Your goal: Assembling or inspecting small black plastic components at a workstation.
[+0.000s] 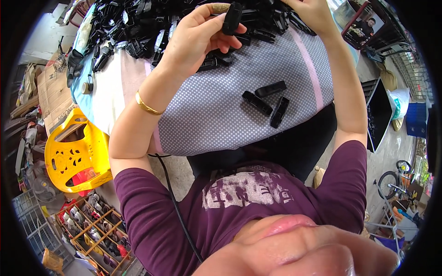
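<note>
My left hand is closed around a small black plastic part, held up between thumb and fingers. A tan cover sits on one of its fingertips. My right hand reaches over the far right of the table, beside the heap; its fingers run out of the picture at the top. A big heap of similar black plastic parts spreads across the far side. Nearer to me, three black parts lie close together on the grey dotted cloth.
A yellow plastic chair stands left of the table, with a shoe rack behind it. A black cable hangs down by my left side. On the right are a black open box, a blue bin and a small bicycle.
</note>
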Tool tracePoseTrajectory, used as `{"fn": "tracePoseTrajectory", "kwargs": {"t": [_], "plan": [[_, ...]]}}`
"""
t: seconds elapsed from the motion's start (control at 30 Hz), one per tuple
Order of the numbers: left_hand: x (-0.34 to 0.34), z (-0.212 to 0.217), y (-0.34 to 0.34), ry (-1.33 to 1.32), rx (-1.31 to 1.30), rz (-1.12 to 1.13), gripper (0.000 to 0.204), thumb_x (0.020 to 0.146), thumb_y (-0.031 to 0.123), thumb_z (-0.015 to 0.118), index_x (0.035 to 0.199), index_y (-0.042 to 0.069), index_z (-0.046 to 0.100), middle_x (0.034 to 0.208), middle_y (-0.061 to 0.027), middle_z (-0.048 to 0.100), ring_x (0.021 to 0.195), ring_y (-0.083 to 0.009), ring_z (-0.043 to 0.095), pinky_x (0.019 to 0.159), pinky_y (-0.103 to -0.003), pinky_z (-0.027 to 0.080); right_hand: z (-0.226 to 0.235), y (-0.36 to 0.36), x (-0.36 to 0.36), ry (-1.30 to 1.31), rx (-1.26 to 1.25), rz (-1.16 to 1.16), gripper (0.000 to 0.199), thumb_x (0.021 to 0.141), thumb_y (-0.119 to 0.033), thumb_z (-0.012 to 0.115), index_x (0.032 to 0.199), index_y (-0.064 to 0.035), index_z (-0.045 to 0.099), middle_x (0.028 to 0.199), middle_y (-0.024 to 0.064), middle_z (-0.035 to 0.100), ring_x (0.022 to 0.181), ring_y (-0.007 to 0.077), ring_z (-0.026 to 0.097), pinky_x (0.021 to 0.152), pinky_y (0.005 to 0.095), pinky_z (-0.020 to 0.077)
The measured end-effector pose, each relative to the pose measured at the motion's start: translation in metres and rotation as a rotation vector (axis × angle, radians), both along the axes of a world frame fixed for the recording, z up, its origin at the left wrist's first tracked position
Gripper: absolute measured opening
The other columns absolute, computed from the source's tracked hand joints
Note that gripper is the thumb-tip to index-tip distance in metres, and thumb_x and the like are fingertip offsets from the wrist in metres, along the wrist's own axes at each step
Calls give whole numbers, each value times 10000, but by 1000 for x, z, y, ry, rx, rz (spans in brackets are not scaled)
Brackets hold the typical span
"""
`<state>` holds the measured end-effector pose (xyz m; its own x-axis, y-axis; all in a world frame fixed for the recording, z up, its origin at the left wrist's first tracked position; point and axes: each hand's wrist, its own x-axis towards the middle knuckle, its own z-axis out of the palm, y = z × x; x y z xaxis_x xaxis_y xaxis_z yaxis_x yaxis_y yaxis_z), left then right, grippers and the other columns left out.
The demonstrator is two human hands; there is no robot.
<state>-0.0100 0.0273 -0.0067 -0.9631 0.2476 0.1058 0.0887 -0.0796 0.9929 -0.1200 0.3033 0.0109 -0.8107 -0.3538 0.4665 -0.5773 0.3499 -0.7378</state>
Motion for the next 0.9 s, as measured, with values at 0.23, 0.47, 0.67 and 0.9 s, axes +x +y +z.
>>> {"fn": "tracePoseTrajectory", "kwargs": {"t": [0.23,0.47,0.67,0.9], "plan": [[2,4,-7,-255,259,27,260,1096,166,452,1297,49,566,909,-123,701,588,-123,612,520,-225,487,17,-41,68,62,1,481,245,964,-37,689,1205,-15,732,1133,93,678,992,167,670,803,267,543],[17,15,24,-246,244,65,290,1107,196,462,1331,45,566,895,-101,703,591,-107,601,515,-218,478,0,-48,82,195,-115,332,206,903,-7,745,1107,26,749,1055,116,723,941,210,717,818,292,577],[22,2,34,57,-72,71,354,1090,235,497,1353,4,545,1026,-118,682,780,-173,649,689,-313,535,-7,-48,83,-11,-239,216,166,940,4,703,1098,36,744,1057,95,726,884,148,695,763,269,570],[34,25,44,278,-352,149,377,1063,171,593,1403,8,578,964,-84,743,703,-95,686,599,-204,555,-16,-42,73,553,-14,203,209,948,-37,703,1146,6,753,1116,100,750,962,188,744,853,273,612]]}}
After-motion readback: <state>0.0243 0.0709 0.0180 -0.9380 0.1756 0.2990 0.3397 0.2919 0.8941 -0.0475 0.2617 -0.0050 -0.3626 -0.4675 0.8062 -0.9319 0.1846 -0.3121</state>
